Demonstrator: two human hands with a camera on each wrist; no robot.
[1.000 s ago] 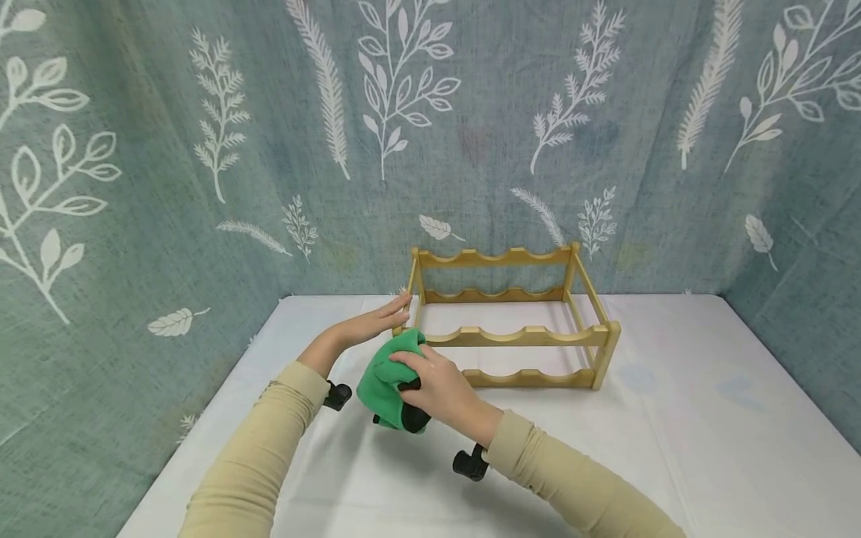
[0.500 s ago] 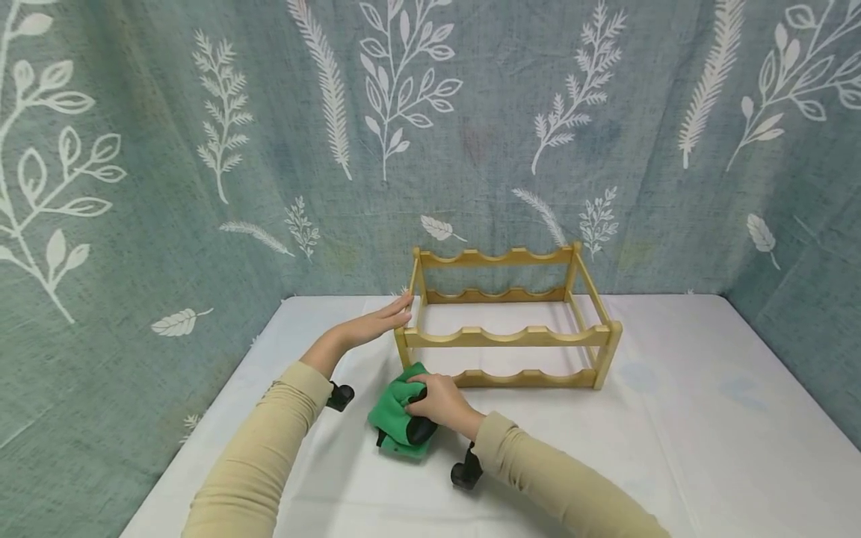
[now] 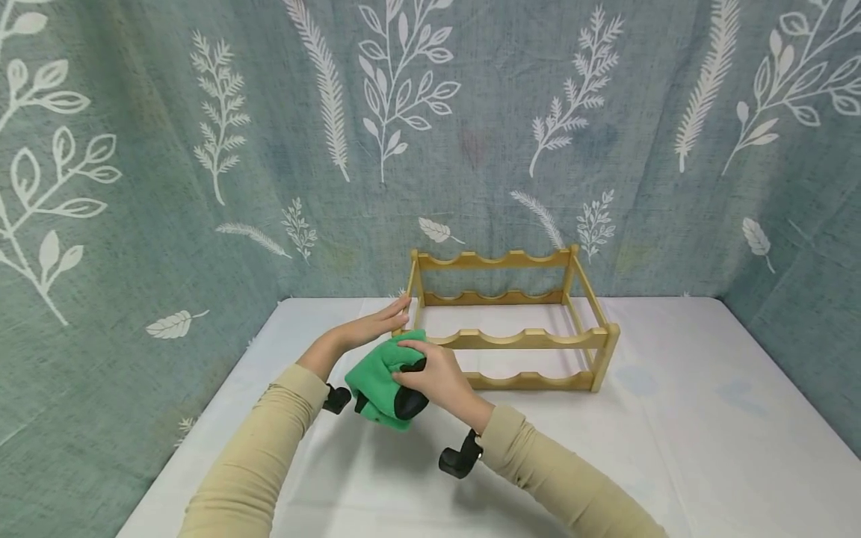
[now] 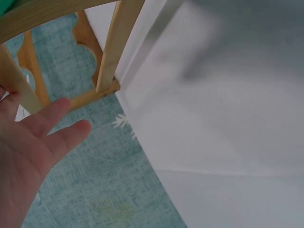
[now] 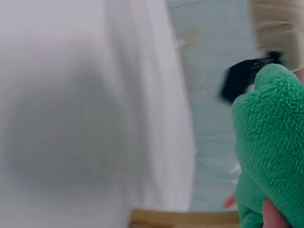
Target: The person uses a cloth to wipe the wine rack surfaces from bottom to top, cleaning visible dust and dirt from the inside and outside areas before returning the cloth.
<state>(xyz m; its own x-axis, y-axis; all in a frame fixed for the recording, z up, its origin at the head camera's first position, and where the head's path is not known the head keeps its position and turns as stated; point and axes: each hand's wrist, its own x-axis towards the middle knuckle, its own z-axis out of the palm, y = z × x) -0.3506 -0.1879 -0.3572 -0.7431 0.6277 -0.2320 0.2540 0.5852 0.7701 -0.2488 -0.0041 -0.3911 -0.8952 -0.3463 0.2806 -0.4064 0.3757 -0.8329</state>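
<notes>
Head view, middle of the frame: wooden rack (image 3: 511, 321) standing on a white table (image 3: 673, 433), in front of a teal backdrop with white leaf prints (image 3: 202, 149). Left hand (image 3: 373, 325) laid against the rack's near left corner post, fingers straight and relaxed, gripping nothing. Right hand (image 3: 430, 377) just below and right of it, fingers curled round a bunched green cloth (image 3: 377, 377), pressed to the same corner at the left end of the front rail. Beige sleeves (image 3: 255, 456) entering from the lower edge. Left wrist view: open palm (image 4: 28, 142) at lower left, rack posts (image 4: 114, 47) across the upper left. Right wrist view: fluffy cloth (image 5: 270, 156) filling the right side, rack rail (image 5: 180, 218) blurred along the bottom edge.
</notes>
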